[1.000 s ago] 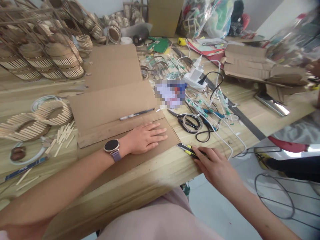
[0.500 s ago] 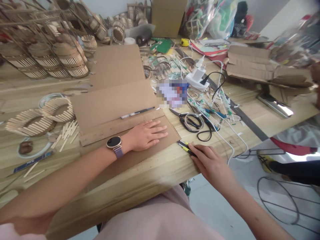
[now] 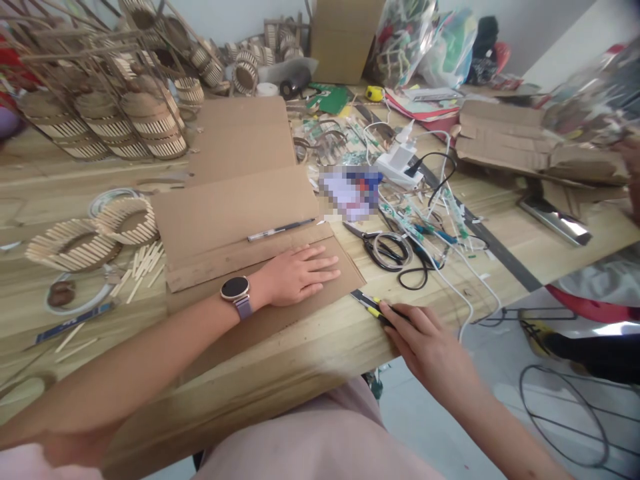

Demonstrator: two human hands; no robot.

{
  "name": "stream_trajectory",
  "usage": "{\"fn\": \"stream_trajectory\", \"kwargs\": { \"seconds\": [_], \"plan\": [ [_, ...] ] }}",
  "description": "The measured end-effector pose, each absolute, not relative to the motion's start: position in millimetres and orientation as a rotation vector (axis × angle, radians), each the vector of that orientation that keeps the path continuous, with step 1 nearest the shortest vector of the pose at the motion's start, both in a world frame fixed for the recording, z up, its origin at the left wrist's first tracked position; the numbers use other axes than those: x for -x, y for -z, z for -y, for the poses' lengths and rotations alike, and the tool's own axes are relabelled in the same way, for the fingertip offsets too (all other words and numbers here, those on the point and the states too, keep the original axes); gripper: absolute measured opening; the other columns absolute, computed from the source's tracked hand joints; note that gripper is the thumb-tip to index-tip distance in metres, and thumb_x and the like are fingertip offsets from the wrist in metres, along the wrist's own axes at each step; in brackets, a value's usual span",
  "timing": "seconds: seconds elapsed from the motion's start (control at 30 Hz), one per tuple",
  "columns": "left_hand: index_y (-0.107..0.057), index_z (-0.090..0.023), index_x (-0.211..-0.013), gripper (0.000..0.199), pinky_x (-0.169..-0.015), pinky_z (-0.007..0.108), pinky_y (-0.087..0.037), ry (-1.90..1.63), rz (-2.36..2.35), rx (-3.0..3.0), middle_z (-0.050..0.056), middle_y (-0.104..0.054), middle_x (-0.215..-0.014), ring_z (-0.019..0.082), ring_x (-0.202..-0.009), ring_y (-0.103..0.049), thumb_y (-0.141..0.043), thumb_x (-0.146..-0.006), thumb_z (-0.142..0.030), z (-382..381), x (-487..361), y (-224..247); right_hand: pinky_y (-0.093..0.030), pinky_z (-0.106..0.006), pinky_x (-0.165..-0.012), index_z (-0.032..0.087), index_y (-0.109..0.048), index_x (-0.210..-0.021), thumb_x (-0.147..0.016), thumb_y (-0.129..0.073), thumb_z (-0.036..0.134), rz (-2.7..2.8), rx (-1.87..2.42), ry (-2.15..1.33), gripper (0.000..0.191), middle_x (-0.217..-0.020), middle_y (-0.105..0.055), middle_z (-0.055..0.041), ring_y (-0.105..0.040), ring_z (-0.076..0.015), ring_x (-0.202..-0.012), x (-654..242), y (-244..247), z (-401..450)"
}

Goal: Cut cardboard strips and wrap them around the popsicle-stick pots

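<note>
My left hand [image 3: 303, 275] lies flat with fingers spread on a brown cardboard sheet [image 3: 270, 317] near the table's front edge. My right hand [image 3: 425, 333] is closed around a black and yellow utility knife [image 3: 373, 308]. The knife's blade end points up and left, close to the right corner of the cardboard. Just above my left hand, a pen [image 3: 281, 230] rests on the folded cardboard. Black-handled scissors [image 3: 383, 250] lie beyond the knife, with a coil of clear tubing over the handles.
On the left stand slatted wooden rings [image 3: 75, 247], loose sticks [image 3: 143, 267] and several basket-like lanterns [image 3: 153, 127]. A white power adapter [image 3: 400, 163] with cables sits at centre right. Crumpled cardboard [image 3: 505, 133] and a phone-like shiny object [image 3: 555, 217] lie on the right.
The whole view has shifted slightly, so things sit a little further right and lower. My left hand stays flat on the cardboard and my right hand still holds the utility knife near its corner.
</note>
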State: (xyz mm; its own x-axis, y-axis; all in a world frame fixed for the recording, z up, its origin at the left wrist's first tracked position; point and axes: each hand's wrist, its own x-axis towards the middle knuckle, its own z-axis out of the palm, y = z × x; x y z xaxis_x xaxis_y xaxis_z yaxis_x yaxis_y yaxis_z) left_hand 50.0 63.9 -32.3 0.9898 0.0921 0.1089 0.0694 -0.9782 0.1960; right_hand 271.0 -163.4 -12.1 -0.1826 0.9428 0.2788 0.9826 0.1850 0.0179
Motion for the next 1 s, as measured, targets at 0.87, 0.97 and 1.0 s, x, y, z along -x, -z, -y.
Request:
{"fn": "stream_trajectory", "kwargs": {
  "seconds": [0.87, 0.97, 1.0],
  "plan": [
    [-0.050, -0.026, -0.146, 0.044, -0.121, 0.048, -0.025, -0.200, -0.241, -2.913, 0.000, -0.043, -0.156, 0.029, -0.148, -0.031, -0.035, -0.105, -0.034, -66, -66, 35, -0.057, -0.040, -0.082, 0.012, -0.065, -0.127, -0.102, -0.041, 0.027, 2.234, 1.848, 0.303, 0.038, -0.105, -0.065, -0.0148, -0.059, -0.0261, -0.096, -272, 20, 144],
    [-0.051, -0.026, -0.145, 0.044, -0.121, 0.047, -0.025, -0.183, -0.253, -2.906, 0.000, -0.043, -0.156, 0.030, -0.148, -0.031, -0.035, -0.105, -0.034, -65, -66, 34, -0.056, -0.038, -0.082, 0.013, -0.064, -0.128, -0.101, -0.043, 0.025, 2.266, 1.838, 0.288, 0.036, -0.106, -0.065, -0.0137, -0.059, -0.0250, -0.095, -271, 19, 148],
    [-0.051, -0.026, -0.145, 0.044, -0.121, 0.047, -0.024, -0.175, -0.254, -2.901, 0.000, -0.043, -0.156, 0.030, -0.148, -0.031, -0.035, -0.105, -0.034, -65, -66, 34, -0.056, -0.038, -0.081, 0.014, -0.063, -0.129, -0.101, -0.043, 0.025, 2.267, 1.850, 0.287, 0.036, -0.106, -0.065, -0.0134, -0.059, -0.0249, -0.094, -271, 19, 148]
  ]
}}
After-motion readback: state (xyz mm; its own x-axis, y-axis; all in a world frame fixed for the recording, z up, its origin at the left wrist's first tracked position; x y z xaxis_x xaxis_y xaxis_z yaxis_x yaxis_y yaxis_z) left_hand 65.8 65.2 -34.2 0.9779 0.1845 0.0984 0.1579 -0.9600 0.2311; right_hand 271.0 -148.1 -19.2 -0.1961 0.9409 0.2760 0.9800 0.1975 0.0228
